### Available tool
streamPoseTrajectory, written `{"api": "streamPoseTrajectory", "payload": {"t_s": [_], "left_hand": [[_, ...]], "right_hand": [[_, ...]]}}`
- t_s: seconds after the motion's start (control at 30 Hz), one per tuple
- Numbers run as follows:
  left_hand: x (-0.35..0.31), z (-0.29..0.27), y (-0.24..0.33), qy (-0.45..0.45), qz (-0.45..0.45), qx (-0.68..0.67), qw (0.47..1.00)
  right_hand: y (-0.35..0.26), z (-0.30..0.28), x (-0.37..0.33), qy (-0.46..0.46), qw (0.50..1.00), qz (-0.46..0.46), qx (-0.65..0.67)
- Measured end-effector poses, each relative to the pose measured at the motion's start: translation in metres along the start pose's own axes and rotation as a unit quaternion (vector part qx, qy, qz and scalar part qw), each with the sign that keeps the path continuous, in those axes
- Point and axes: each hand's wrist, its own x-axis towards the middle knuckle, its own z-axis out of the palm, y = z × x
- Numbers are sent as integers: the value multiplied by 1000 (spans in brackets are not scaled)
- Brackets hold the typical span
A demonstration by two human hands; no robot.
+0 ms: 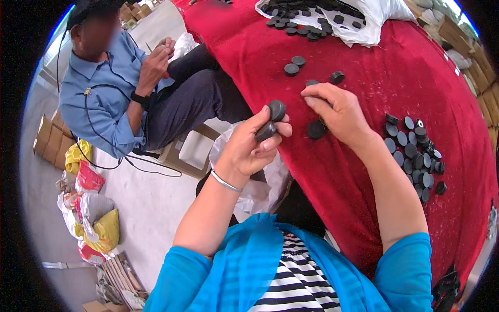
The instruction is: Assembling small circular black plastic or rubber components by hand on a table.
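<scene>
My left hand (247, 148) is closed around two round black caps. One black cap (277, 109) sits up at the thumb and fingertips, and a second cap (265, 131) rests lower against the fingers. Over the red cloth, my right hand (340, 112) has its thumb and forefinger pinched together; whatever they hold, if anything, is too small to make out. A black cap (316, 129) lies beneath that hand. Just beyond its fingers are a partly covered cap (312, 83) and another cap (337, 78).
Many caps lie in a pile (416, 156) on the red-covered table (442, 93), to my right. More spill from a white sack (374, 26) at the far side. At the left sits a co-worker (104, 93) in a blue shirt. Bags (101, 229) stand on the floor.
</scene>
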Motion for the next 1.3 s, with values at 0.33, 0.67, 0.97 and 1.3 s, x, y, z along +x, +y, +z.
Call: {"api": "streamPoseTrajectory", "payload": {"t_s": [0.33, 0.67, 0.97, 1.3], "left_hand": [[-37, -60, 9, 195, 171, 831, 492], [25, 43, -43, 63, 256, 884, 386], [27, 13, -23, 156, 257, 714, 632], [4, 13, -25, 75, 228, 473, 847]], "right_hand": [[18, -36, 4, -31, 989, 67, -126], [7, -30, 1, -162, 968, 3, -191], [14, -60, 12, 1, 962, 85, -261], [-22, -64, 13, -215, 884, 343, -234]]}}
